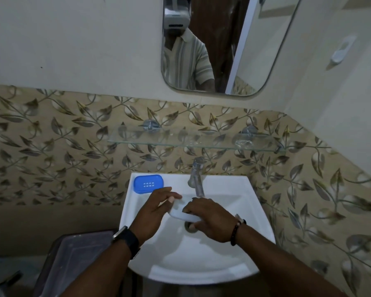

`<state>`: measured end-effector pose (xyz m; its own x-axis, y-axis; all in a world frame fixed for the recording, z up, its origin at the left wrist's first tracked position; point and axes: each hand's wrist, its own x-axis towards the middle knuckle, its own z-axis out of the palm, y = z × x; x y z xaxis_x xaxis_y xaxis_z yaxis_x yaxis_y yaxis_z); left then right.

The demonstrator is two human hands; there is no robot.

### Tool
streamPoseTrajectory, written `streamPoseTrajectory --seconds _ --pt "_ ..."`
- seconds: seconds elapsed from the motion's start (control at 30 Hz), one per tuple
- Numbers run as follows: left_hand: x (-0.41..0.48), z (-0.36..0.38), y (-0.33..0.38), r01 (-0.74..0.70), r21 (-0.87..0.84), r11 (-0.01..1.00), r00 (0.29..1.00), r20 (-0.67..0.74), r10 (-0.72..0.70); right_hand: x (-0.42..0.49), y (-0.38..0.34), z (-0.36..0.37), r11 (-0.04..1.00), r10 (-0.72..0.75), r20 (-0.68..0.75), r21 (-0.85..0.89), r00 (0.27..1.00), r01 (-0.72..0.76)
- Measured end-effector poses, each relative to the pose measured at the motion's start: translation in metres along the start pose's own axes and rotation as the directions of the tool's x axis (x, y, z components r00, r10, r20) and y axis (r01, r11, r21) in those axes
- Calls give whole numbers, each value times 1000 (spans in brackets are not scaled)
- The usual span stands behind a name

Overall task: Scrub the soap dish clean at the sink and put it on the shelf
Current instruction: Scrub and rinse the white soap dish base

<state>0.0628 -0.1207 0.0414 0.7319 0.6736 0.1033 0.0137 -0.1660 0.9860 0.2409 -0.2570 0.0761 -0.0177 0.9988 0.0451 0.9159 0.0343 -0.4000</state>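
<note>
Hands meet over the white sink (234,213), above its drain (190,227). The left hand (153,211) has its grip closed on the far end of a pale soap dish (181,212); the right hand (210,221) clasps the near edge. Behind them stands the tap (196,179), a blue soap tray (148,184) on the rim to its left. A glass shelf (193,142) hangs above the tap.

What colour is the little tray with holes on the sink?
Blue tray, seen from the head camera.
</note>
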Motion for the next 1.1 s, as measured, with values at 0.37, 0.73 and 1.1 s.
streamPoseTrajectory --seconds 0.37,0.73,1.1 --pt "17 19 16 -113 6 994 994 7 113 5 9 -25 615 515 -564 768 646 180" --pt "39 54 28 -58 -221 973 998 -22 55 5 22 -3 988 -121 -581 7 805 154" --pt "30 63 49 -121 -339 933 993 -53 109 11 6 -23 993 -89 -673 -3 735 117"
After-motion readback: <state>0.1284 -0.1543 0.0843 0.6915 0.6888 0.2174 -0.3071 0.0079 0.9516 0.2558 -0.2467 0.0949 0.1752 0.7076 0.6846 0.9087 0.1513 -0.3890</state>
